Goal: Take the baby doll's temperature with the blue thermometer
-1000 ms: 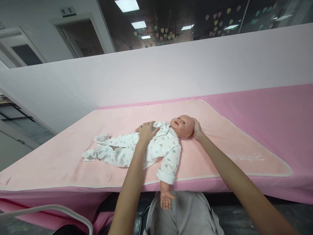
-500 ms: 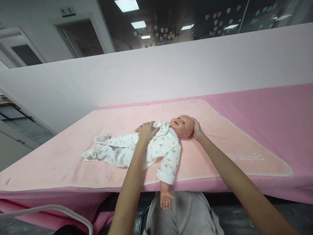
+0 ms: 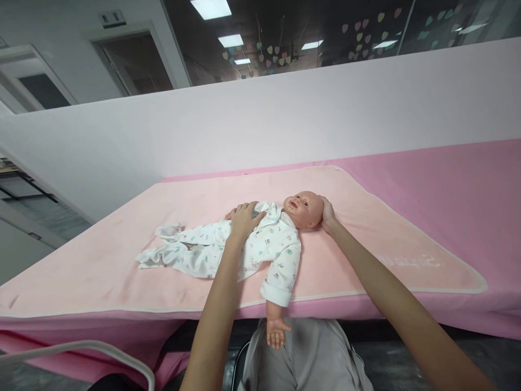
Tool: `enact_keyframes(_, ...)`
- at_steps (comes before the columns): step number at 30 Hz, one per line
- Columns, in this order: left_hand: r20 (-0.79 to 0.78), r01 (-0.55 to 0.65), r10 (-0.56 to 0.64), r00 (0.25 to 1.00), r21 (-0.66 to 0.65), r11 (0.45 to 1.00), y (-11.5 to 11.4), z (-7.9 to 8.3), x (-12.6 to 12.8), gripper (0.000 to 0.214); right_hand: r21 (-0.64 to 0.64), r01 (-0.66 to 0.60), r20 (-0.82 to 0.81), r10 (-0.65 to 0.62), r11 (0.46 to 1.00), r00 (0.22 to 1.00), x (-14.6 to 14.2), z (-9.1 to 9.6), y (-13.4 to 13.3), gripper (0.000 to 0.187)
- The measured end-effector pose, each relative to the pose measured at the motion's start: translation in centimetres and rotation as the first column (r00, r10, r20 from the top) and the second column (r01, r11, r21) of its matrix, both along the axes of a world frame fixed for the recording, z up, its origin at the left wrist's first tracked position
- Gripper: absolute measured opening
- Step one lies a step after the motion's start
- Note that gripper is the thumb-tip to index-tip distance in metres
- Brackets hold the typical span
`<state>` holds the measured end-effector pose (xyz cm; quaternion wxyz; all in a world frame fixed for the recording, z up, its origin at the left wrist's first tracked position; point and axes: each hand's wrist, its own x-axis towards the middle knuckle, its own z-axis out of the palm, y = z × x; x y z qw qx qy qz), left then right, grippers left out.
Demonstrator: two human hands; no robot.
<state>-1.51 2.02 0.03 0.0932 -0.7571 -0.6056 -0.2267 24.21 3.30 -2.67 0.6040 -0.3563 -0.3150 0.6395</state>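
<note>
Still seemingly unmoved: hands on doll (image 3: 260, 241).

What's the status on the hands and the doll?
Left hand flat on doll chest. Right hand cupping its head. Doll on its back on pink mat, one arm over the edge.

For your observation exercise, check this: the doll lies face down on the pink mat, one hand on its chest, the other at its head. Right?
Not quite. The head view shows the doll face up; left hand on chest, right hand at head, pink mat beneath.
</note>
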Motion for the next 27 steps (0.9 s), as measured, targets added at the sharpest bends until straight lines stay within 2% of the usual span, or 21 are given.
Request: enact_keyframes(27, 0.005, 0.013, -0.013, 1.000, 0.006, 1.000, 0.07, -0.03, -0.07, 0.045, 0.001, 0.005, 0.004, -0.005, 1.000, 1.000, -0.04, 0.16, -0.08, 0.043)
